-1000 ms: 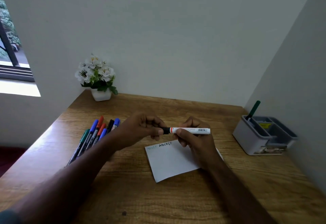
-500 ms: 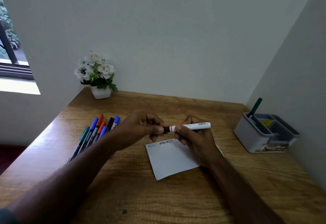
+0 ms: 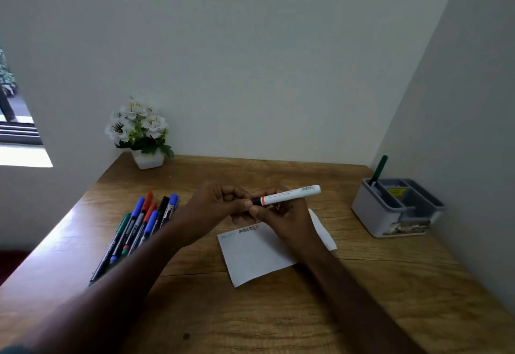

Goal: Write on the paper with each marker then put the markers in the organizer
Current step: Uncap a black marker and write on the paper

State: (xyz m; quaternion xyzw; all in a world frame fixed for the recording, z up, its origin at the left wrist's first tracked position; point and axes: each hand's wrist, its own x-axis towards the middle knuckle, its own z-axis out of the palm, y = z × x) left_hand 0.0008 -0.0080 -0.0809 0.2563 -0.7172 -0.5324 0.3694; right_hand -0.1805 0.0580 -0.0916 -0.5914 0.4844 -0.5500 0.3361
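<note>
The right hand (image 3: 284, 220) is gripping the white marker (image 3: 289, 194) above the paper (image 3: 256, 253); the left hand (image 3: 214, 208) is pinching its black cap end. The organizer (image 3: 384, 214) is standing far right against the wall, the spare markers (image 3: 139, 225) lying left.

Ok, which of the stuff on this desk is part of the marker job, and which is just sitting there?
Part of the job:
white marker, held by the left hand and right hand
paper
loose markers
organizer
green marker already in it

Just sitting there:
flower pot
</note>
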